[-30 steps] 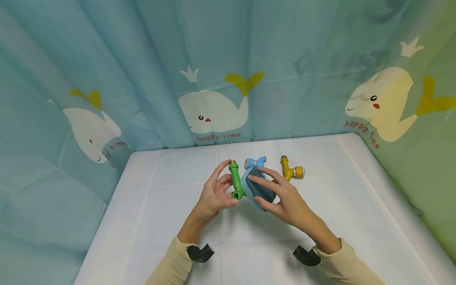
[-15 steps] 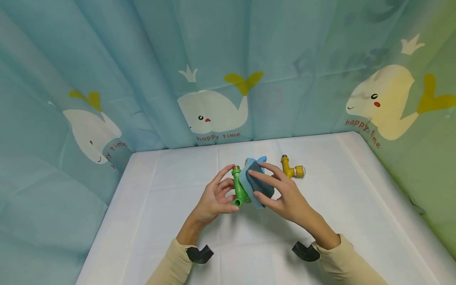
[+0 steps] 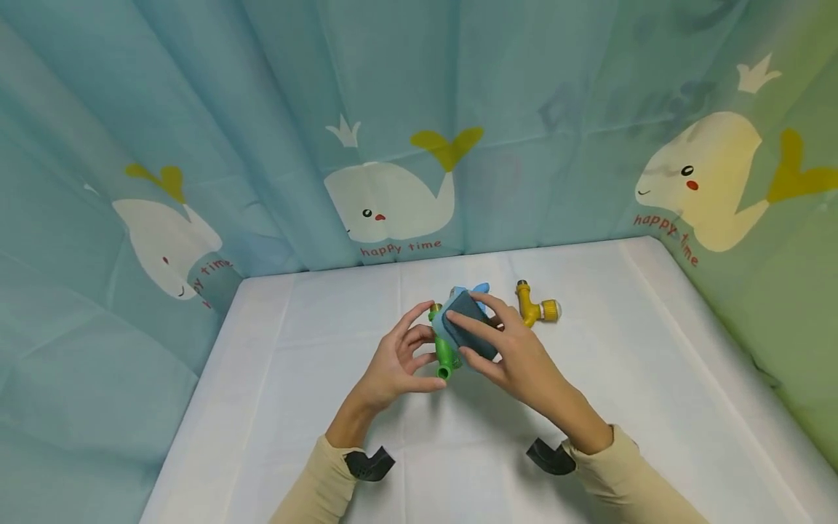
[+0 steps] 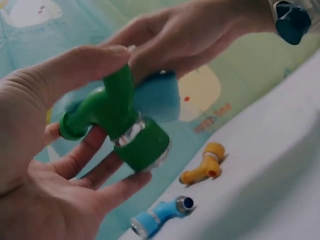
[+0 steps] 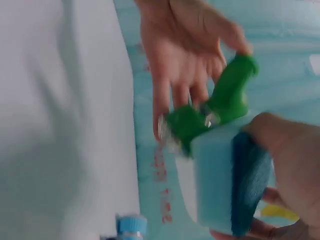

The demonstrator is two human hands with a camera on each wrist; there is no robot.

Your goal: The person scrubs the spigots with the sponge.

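Note:
A green plastic tap is held up over the table by my left hand, thumb at one end and fingers at the other. In the left wrist view the green tap shows its knob and clear collar. My right hand grips a sponge with a light blue body and a darker face. The sponge's light side lies against the tap and hides part of it, while the dark face is toward the right hand's fingers. Beyond the sponge, a blue tap is partly hidden on the table.
A yellow tap lies on the white-covered table, right of the blue tap. A blue-green curtain with whale prints hangs behind and at both sides. Black wrist devices sit on both sleeves.
The sponge has moved up and left across the green tap, covering more of it. The tap has shifted slightly right and down, turning a little in my left hand.

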